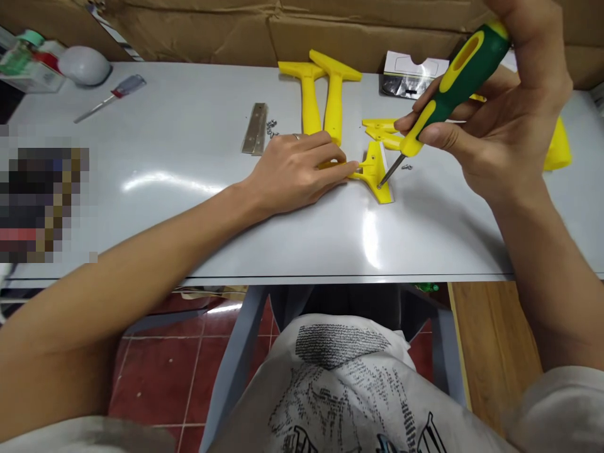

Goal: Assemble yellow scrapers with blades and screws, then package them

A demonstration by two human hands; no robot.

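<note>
Head view: the yellow scraper (374,176) lies approx. midway btw the near and far edges of the bench (165,236), a bit right of centre. L hand (302,168) has its fingers over the handle, pinning it down; R hand (507,126) is wrapped round a green-yellow screwdriver (455,91), tip on the lower hole of the scraper's head.

Handling: prob. light, stiff plastic, smooth enough to skid on that glossy top. Best held by the handle, clear of the blade edge on its right side (prob. sharp, so mind the fingers).

Count: 1 scraper under L hand; 2 more yellow scrapers (334,100) toward the far edge; 2 yellow plates (383,137) beyond the scraper's head; at least 2 flat blades (255,131), overlapping, left of centre; 1 clear-handled screwdriver (117,93) nr the far left corner. Screws: a small heap (272,128) beside the blades plus a few loose screws (406,167) right of the head, too tiny to count.
</note>
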